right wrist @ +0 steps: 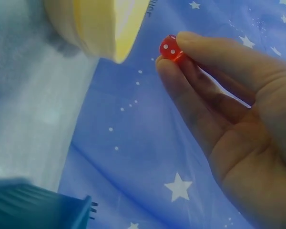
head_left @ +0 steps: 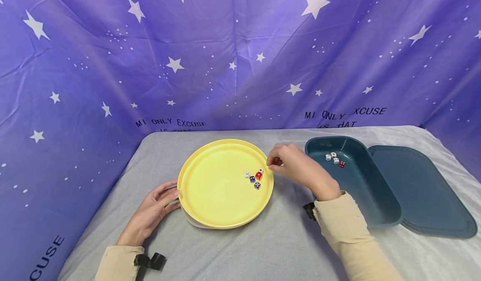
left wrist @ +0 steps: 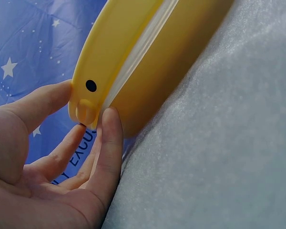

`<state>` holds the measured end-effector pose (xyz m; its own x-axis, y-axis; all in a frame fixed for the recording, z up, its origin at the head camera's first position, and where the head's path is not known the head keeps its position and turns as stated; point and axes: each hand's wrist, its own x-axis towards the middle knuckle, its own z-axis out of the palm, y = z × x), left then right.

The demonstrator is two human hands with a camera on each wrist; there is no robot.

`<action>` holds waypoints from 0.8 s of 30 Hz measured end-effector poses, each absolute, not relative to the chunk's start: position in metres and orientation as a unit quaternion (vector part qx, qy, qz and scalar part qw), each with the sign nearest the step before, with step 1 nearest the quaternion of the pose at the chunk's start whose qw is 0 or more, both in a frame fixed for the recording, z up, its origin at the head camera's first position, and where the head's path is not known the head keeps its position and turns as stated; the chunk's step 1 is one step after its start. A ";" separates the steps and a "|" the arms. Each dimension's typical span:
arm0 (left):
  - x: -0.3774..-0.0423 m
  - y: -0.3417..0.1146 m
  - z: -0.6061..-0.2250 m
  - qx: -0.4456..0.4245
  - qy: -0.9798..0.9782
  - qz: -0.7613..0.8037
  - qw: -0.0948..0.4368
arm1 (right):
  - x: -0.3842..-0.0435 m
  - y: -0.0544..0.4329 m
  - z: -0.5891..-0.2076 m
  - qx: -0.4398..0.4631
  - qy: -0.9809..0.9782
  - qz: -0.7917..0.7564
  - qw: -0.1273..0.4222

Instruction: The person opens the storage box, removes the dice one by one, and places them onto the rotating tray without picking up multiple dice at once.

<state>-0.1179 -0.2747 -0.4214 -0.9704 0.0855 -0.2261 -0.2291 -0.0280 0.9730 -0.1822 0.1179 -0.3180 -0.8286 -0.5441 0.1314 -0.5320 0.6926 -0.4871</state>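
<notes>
A round yellow dish [head_left: 212,185] lies on the cloth, with a few white, blue and red dice [head_left: 257,185] on its right part. My left hand [head_left: 154,208] holds its left edge, thumb on the rim and fingertips against the side; a black eye dot [left wrist: 90,86] and a small beak-like tab [left wrist: 86,112] show there. Between thumb and finger my right hand [head_left: 297,168] pinches a red die [right wrist: 170,47], just beyond the dish's right rim. Two white pips face the right wrist view.
Right of the dish stands a deep teal box [head_left: 370,193] with three white dice [head_left: 333,155] and a red die [head_left: 342,164] at its far end. Its flat teal lid [head_left: 424,189] lies beside it. Behind the grey cloth [head_left: 240,251] hangs a purple starry curtain [head_left: 233,43].
</notes>
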 end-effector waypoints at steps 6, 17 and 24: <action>-0.118 -0.275 -0.421 -0.056 0.688 0.716 0.108 | -0.183 0.112 -0.328 -0.307 0.917 -0.252 0.011; -0.118 -0.275 -0.422 -0.054 0.687 0.716 0.110 | -0.186 0.105 -0.342 -0.322 0.912 -0.253 0.018; -0.118 -0.275 -0.422 -0.051 0.689 0.714 0.111 | -0.187 0.100 -0.348 -0.321 0.909 -0.263 0.032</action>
